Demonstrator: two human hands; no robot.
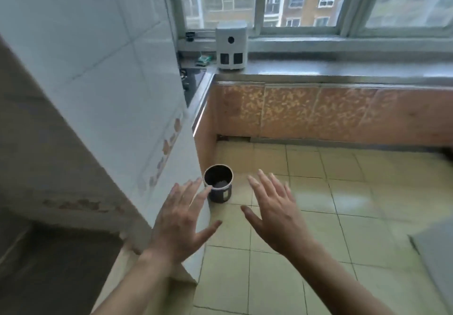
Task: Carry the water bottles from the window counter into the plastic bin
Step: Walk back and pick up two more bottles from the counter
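Observation:
My left hand (182, 219) and my right hand (274, 213) are both stretched out in front of me, palms down, fingers spread, holding nothing. They hover above the tiled floor, well short of the window counter (343, 69) that runs along the back under the window. No water bottle and no plastic bin show in this view. A small dark cup-shaped pot (218, 183) stands on the floor just beyond my left fingertips.
A white boxy device (231, 48) stands on the counter's left end by the window. A white tiled wall corner (137, 108) juts out on my left. Orange patterned cabinet fronts (318, 113) sit below the counter. A grey object's edge (436, 260) shows at the right.

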